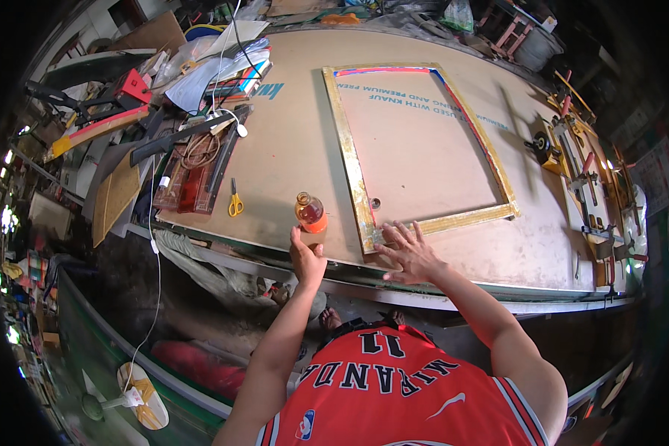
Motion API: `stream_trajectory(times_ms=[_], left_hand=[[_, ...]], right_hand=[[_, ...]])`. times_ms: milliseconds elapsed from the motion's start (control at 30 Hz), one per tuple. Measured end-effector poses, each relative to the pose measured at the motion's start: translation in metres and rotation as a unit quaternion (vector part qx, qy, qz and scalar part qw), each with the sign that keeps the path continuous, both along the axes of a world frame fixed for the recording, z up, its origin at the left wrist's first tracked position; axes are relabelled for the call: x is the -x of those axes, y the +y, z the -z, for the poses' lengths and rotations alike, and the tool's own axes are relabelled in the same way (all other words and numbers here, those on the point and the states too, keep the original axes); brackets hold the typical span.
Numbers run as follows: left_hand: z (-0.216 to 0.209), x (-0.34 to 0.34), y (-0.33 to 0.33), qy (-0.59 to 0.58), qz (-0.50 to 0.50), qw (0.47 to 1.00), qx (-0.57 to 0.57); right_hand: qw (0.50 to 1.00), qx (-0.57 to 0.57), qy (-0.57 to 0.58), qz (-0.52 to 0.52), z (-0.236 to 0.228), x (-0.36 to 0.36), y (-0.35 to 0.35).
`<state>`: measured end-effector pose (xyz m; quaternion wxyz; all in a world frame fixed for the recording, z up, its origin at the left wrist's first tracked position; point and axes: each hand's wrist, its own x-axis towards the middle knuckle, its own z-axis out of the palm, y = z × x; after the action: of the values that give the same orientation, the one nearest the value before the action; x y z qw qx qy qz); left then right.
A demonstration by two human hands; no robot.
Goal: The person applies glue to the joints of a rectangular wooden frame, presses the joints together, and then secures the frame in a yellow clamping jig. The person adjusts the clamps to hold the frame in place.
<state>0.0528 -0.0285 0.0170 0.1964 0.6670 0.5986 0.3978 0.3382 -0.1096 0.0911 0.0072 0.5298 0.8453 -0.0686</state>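
Fingers unclasped, the left hand (307, 260) is pointing toward a clear, orange-labelled bottle (312, 214). The right hand (412, 256) is resting spread fingers on a rectangular, gold-brown frame (350, 156).

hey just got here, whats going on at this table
A person is working at the table with bare hands. The right hand is spread over the near left corner of a gold-coloured rectangular frame lying flat. The left hand is close to an upright bottle; whether it touches is unclear. Yellow-handled scissors lie left of the bottle.
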Motion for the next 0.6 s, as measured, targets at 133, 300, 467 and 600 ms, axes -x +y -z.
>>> stream_trajectory(times_ms=[133, 300, 467, 600], left_hand=[[-0.002, -0.001, -0.003, 0.002, -0.006, 1.0, 0.007], [-0.008, -0.002, -0.005, -0.001, -0.012, 1.0, 0.007], [0.003, 0.001, -0.003, -0.015, -0.01, 1.0, -0.021], [0.005, 0.002, -0.003, -0.025, -0.003, 0.999, -0.024]], right_hand=[[1.0, -0.005, 0.0, 0.006, 0.001, 0.002, 0.001], [1.0, -0.023, 0.005, -0.01, 0.0, 0.015, 0.014], [0.999, -0.02, -0.023, 0.011, -0.009, 0.01, 0.054], [0.999, -0.037, 0.002, -0.002, -0.008, 0.0, 0.068]])
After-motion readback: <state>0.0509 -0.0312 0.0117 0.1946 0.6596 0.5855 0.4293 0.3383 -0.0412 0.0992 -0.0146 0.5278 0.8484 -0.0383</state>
